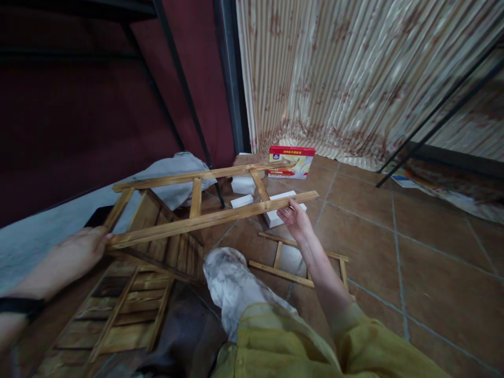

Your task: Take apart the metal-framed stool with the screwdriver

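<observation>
A wooden ladder-like frame (212,218) is held up slantwise in front of me, its two long rails joined by several crossbars. My left hand (84,248) is closed around its near left corner. Close to the right end of the near rail, my right hand (294,216) grips it with fingertips from below. Under the frame's left part stand slatted wooden panels (173,249), partly covered by it. A second ladder-like frame (275,272) lies on the floor beyond my knee, partly hidden by my right forearm.
A red and yellow box (297,170) stands by the striped curtain (315,79). White boxes (241,201) sit on the tiled floor (366,241) behind the raised frame. Slatted wooden pieces (129,315) lie at lower left. Dark metal legs (189,100) rise at left and right.
</observation>
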Tool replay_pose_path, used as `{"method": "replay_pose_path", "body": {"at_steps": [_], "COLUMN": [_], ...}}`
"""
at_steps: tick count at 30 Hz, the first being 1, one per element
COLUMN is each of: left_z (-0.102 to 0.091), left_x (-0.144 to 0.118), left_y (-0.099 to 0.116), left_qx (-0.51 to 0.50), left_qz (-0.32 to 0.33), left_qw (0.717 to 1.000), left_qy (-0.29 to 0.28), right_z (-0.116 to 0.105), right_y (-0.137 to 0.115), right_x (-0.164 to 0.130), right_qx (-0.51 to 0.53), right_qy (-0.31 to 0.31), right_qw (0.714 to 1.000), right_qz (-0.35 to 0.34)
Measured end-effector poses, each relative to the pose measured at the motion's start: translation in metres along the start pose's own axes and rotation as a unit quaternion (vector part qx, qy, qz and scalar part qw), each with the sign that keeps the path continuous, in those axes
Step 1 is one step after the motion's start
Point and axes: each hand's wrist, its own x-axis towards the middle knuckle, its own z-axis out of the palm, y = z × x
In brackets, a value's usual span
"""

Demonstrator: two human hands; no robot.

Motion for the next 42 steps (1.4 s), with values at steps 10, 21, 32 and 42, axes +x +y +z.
{"method": "replay_pose_path", "body": {"at_steps": [10,21,32,42], "left_z": [-0.021,-0.018,-0.014,-0.006], "left_x": [-0.018,-0.023,-0.030,-0.072], "left_y": [0.038,0.052,0.052,0.037], "left_qx": [0.028,0.029,-0.021,-0.229], "left_qz": [0.027,-0.006,-0.022,-0.095], "left_qw": [0.996,0.993,0.988,0.928], "left_qy": [0.082,0.112,0.149,0.277], "right_z": [-0.008,-0.016,-0.010,0.001], "right_y": [0.003,0.003,-0.007,0.000], "right_x": [0.001,0.006,0.004,-0.007], "right_qx": [0.004,-0.010,-0.047,0.019], "right_qy": [0.024,0.031,0.027,0.165], "right_qw": [1.000,0.999,0.998,0.985], "right_qz": [-0.012,-0.001,-0.028,0.035]}}
